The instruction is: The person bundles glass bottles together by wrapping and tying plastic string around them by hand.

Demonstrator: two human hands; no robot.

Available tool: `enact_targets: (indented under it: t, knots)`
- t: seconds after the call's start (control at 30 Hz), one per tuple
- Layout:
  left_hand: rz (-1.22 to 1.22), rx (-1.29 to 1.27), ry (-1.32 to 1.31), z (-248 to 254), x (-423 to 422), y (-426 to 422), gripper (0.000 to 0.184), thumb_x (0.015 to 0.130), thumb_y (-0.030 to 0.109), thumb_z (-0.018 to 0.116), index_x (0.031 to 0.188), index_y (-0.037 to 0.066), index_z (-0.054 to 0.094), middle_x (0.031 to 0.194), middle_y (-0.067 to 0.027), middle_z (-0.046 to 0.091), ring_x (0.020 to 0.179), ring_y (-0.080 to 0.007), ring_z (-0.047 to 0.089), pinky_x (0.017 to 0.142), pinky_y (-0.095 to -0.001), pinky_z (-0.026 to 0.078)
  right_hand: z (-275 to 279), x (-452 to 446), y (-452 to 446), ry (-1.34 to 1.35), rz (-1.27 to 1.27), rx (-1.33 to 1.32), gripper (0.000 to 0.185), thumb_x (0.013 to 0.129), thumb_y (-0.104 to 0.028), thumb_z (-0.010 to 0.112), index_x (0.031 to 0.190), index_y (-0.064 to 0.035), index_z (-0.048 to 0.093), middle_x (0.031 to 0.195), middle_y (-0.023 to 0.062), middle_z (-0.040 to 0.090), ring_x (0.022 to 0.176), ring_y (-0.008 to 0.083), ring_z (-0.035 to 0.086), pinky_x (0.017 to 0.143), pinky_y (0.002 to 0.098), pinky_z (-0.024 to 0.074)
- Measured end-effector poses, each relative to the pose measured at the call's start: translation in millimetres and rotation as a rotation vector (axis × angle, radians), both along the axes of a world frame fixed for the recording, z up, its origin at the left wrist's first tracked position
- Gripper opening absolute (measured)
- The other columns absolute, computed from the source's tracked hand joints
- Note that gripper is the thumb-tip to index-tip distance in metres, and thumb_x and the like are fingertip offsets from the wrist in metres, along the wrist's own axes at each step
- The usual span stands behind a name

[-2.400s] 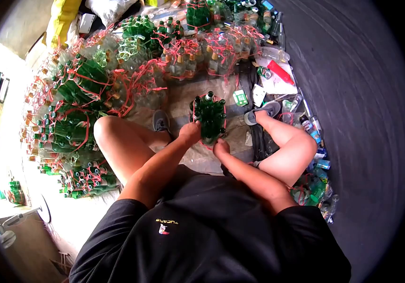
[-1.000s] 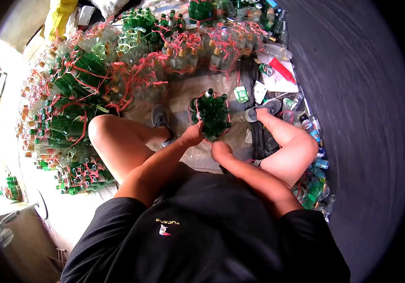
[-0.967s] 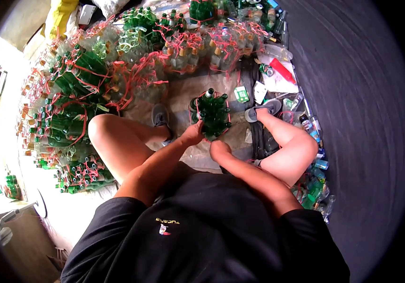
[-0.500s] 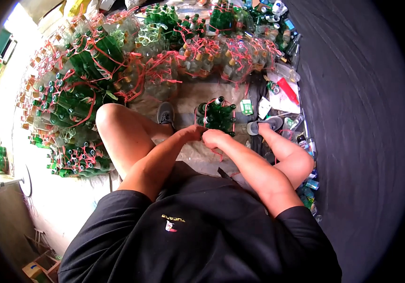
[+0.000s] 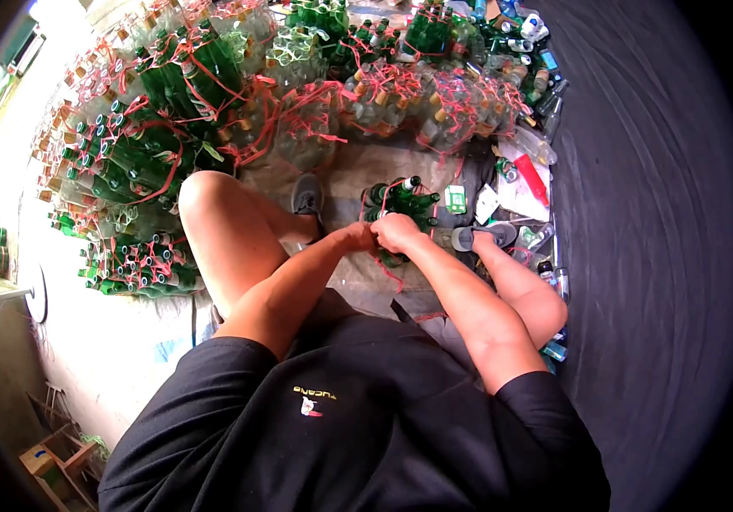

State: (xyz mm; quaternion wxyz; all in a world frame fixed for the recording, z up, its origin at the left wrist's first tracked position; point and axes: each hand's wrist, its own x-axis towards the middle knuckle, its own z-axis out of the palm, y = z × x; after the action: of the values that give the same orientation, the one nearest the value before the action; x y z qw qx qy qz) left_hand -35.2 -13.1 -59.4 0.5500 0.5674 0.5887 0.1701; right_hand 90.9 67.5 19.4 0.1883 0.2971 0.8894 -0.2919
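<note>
A small bundle of green bottles (image 5: 415, 201) stands on the floor cloth between my feet, with red string round it. My left hand (image 5: 359, 236) is closed at the near left side of the bundle. Right beside it, my right hand (image 5: 394, 232) is closed too and covers part of the bottles. The two hands touch or nearly touch. A loose length of red string (image 5: 390, 273) hangs below them. What the fingers pinch is too small and hidden to make out.
Tied bundles of green bottles (image 5: 191, 77) and clear bottles (image 5: 383, 98) are piled left and ahead. A red object (image 5: 532, 179), a green-and-white packet (image 5: 455, 200) and loose bottles lie at the right, beside a dark sheet (image 5: 648, 256). A wooden crate (image 5: 63, 465) sits lower left.
My right hand has moved up from below the bundle to meet my left hand, and now covers part of the bottles. The loose red string has come into view. The camera view has shifted.
</note>
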Motion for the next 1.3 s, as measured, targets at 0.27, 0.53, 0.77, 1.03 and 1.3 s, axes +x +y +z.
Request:
enact_targets:
  t: [0.27, 0.53, 0.77, 1.03, 1.3]
  knots:
    - [0.208, -0.020, -0.209, -2.3, 13.7, -3.8, 0.045, 0.059, 0.027, 0.086, 0.099, 0.013, 0.071, 0.090, -0.0047, 0.072, 0.083, -0.0169, 0.064, 0.081, -0.0319, 0.049, 1.9, 12.3, 2.3, 0.164, -0.119, 0.025, 0.013, 0.071, -0.020, 0.067, 0.081, -0.0120, 0.069, 0.082, 0.0161, 0.066, 0.078, 0.0352, 0.065, 0.070, 0.0427, 0.0514]
    - [0.253, 0.350, 0.118, 31.7, 35.4, -18.8, 0.054, 0.061, 0.031, 0.083, 0.108, 0.011, 0.064, 0.101, -0.0135, 0.067, 0.101, -0.0363, 0.056, 0.089, -0.0426, 0.047, 13.5, 11.6, -3.5, 0.037, -0.119, 0.169, 0.013, 0.075, -0.020, 0.061, 0.082, -0.0148, 0.070, 0.085, 0.0162, 0.067, 0.083, 0.0376, 0.065, 0.073, 0.0464, 0.0521]
    - [0.439, 0.402, 0.174, 11.5, 48.2, -21.7, 0.054, 0.063, 0.032, 0.082, 0.108, 0.010, 0.061, 0.100, -0.0147, 0.063, 0.099, -0.0344, 0.056, 0.087, -0.0437, 0.048, 8.6, 28.1, 15.9, 0.146, -0.057, -0.075, 0.016, 0.079, -0.021, 0.063, 0.082, -0.0059, 0.066, 0.084, 0.0191, 0.066, 0.082, 0.0380, 0.064, 0.071, 0.0479, 0.0502]
    - [0.403, 0.573, 0.089, -2.3, 50.0, -15.3, 0.035, 0.063, 0.023, 0.080, 0.086, 0.007, 0.060, 0.081, -0.0112, 0.062, 0.086, -0.0316, 0.056, 0.073, -0.0417, 0.048, 23.8, 44.1, -7.7, 0.051, -0.243, 0.355, 0.022, 0.080, -0.029, 0.069, 0.084, -0.0071, 0.066, 0.081, 0.0181, 0.068, 0.079, 0.0370, 0.067, 0.072, 0.0471, 0.0525]
    - [0.222, 0.303, 0.061, 36.4, 46.4, -15.4, 0.035, 0.071, 0.026, 0.073, 0.093, 0.004, 0.058, 0.090, -0.0188, 0.064, 0.087, -0.0372, 0.062, 0.075, -0.0418, 0.049, 19.8, 45.8, -23.5, -0.099, -0.439, 0.312, 0.016, 0.083, -0.026, 0.064, 0.086, -0.0104, 0.066, 0.088, 0.0176, 0.068, 0.088, 0.0398, 0.065, 0.080, 0.0503, 0.0507]
